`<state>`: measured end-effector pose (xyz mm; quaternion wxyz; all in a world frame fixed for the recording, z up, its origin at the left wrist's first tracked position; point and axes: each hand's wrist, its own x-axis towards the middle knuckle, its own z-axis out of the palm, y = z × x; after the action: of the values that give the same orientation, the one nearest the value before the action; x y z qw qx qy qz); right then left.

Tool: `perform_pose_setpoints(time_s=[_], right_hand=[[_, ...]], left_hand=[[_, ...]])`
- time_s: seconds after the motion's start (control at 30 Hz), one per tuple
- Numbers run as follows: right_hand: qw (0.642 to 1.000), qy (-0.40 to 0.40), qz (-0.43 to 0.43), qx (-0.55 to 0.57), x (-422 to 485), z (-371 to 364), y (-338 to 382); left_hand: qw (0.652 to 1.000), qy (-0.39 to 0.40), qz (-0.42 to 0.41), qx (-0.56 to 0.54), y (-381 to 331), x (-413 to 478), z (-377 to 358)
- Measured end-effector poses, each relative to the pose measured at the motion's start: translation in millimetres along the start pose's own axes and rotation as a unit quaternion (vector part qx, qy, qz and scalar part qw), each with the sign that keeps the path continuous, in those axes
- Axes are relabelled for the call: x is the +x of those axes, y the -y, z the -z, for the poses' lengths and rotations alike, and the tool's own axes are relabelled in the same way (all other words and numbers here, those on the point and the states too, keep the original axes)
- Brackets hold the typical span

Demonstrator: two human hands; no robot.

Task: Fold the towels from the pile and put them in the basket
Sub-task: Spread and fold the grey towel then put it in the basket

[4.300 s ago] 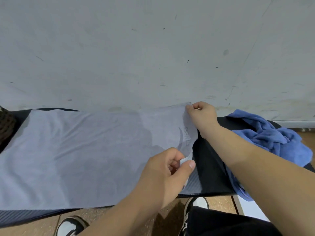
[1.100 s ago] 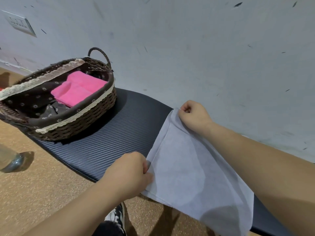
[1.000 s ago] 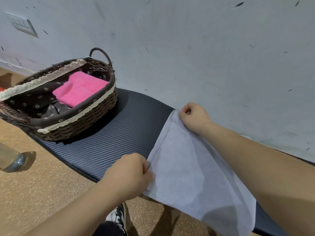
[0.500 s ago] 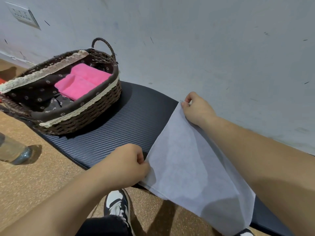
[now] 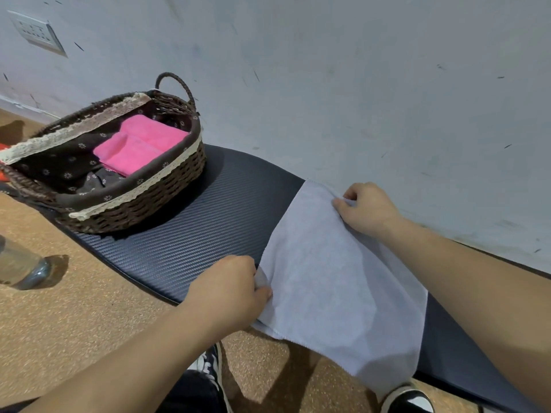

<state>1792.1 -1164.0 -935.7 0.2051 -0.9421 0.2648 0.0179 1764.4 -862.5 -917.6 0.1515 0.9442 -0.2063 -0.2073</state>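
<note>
A pale lilac towel lies folded in half on the black ribbed mat, its near edge hanging over the mat's front. My left hand pinches the towel's near left corner. My right hand grips the far edge close to the wall. A brown wicker basket with lace trim stands at the mat's left end, and a folded pink towel lies inside it. The pile of unfolded towels is out of view.
A grey wall runs right behind the mat, with a socket plate at upper left. A clear bottle lies on the cork floor at left. My shoes show at the bottom.
Since 4.3 s ago the towel has been folded over leftward. In the last second both hands lowered the doubled towel onto the mat, and it now lies flatter against the wall side.
</note>
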Motion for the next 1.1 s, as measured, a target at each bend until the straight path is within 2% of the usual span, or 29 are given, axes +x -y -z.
perform_pose_setpoints(time_s=[0.13,0.23,0.3,0.4,0.5,0.57,0.63,0.73,0.8,0.97,1.1], right_hand=[[0.997,-0.044,0.042,0.046,-8,6,2],[0.992,-0.076,0.057,0.085,-8,10,7],[0.992,-0.081,0.046,0.087,-7,11,8],[0.998,-0.053,0.022,0.026,-9,10,3],[0.997,-0.032,0.054,-0.037,-26,6,-7],[0.992,-0.028,0.091,-0.084,-45,3,-12],[0.985,0.004,0.111,-0.134,-62,-4,-19],[0.981,0.094,0.087,-0.142,-80,-16,-31],[0.981,0.108,0.073,-0.145,-85,-19,-38],[0.979,0.116,0.021,-0.168,-92,-13,-37],[0.973,0.137,-0.042,-0.182,-112,-4,-43]], left_hand=[[0.998,0.0,-0.004,-0.069,3,4,12],[0.981,0.015,0.04,-0.192,14,11,30],[0.974,-0.001,0.063,-0.217,27,18,37],[0.995,-0.069,0.064,-0.034,39,23,41],[0.986,-0.134,-0.001,0.103,24,14,37],[0.982,-0.135,-0.071,0.112,5,5,28],[0.983,-0.084,-0.116,0.114,-8,-3,11],[0.982,0.056,-0.081,0.16,-15,-7,-12],[0.977,0.102,-0.056,0.18,-16,-6,-19],[0.98,0.105,-0.082,0.148,-3,11,-15],[0.975,0.034,-0.128,0.18,-6,24,-11]])
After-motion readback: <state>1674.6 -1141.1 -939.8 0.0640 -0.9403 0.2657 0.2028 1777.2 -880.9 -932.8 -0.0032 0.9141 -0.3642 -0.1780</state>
